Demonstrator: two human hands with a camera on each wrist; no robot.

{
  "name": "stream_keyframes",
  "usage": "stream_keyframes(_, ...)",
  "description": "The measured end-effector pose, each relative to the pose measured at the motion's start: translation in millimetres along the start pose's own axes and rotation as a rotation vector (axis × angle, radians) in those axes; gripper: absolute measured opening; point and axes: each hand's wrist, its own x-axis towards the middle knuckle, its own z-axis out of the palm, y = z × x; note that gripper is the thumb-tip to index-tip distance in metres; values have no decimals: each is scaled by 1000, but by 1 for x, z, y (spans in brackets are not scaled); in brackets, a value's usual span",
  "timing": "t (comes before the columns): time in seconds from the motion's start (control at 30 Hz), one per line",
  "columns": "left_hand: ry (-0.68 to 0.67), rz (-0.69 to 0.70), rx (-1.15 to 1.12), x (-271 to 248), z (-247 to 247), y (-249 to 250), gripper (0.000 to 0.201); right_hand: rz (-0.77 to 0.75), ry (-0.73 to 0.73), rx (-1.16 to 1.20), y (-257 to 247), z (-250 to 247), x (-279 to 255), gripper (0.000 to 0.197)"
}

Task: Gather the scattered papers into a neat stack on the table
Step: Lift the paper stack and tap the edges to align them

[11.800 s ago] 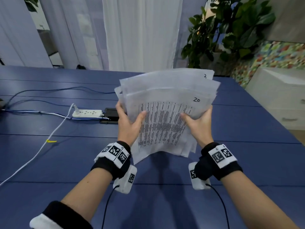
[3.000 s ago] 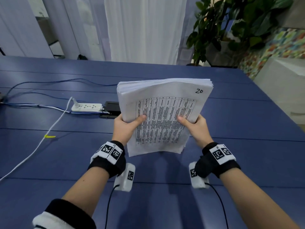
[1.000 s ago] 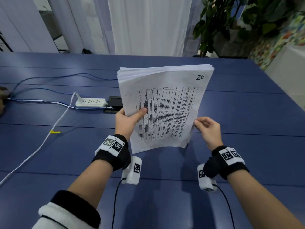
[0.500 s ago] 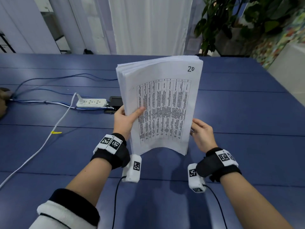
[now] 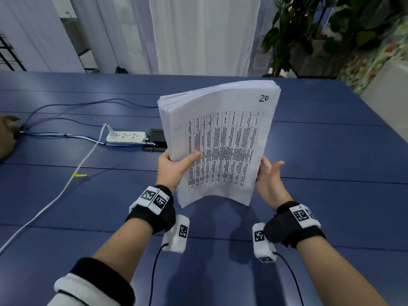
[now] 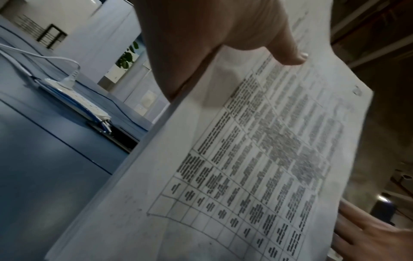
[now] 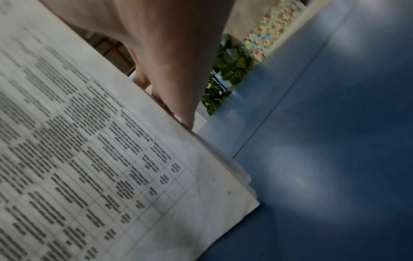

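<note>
Clearly the stack (image 5: 220, 142) hangs upright above the table (image 5: 331, 173) middle, pinched only by the left hand (image 5: 172, 171); the right hand (image 5: 268, 180), fingers loose, merely braces its edge. Bowed sheets could slip and fan out.

Two bare forearms. Left hand (image 5: 171, 171) and right hand (image 5: 270, 182) ungloved. Black wristband on each wrist: left band (image 5: 152, 217), right band (image 5: 293, 228). Each band carries a white tag with black square fiducial markers: left tag (image 5: 153, 198), right tag (image 5: 303, 216). Under each wrist a white boxy camera module with one small black marker: left module (image 5: 177, 234), right module (image 5: 262, 242). A thin black cable runs back from each: left cable (image 5: 153, 274), right cable (image 5: 291, 277). Left forearm has a sleeve cuff (image 5: 95, 286), black band over white ribbed knit.
</note>
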Motion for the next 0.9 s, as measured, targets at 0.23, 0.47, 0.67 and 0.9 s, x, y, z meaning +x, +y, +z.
stream_keyframes(0.23,-8,-38,31,-6,-4,-15,26,-59,117,-266,2,6,12,28)
stream_keyframes(0.47,15,-107,55,-6,-4,-37,23,11,185,-273,33,3,10,25)
stream_keyframes(0.67,25,-131,53,3,-8,-44,22,1,205,-255,23,5,22,19)
stream_keyframes(0.9,33,-155,81,4,-6,-51,17,43,161,-273,24,2,19,26)
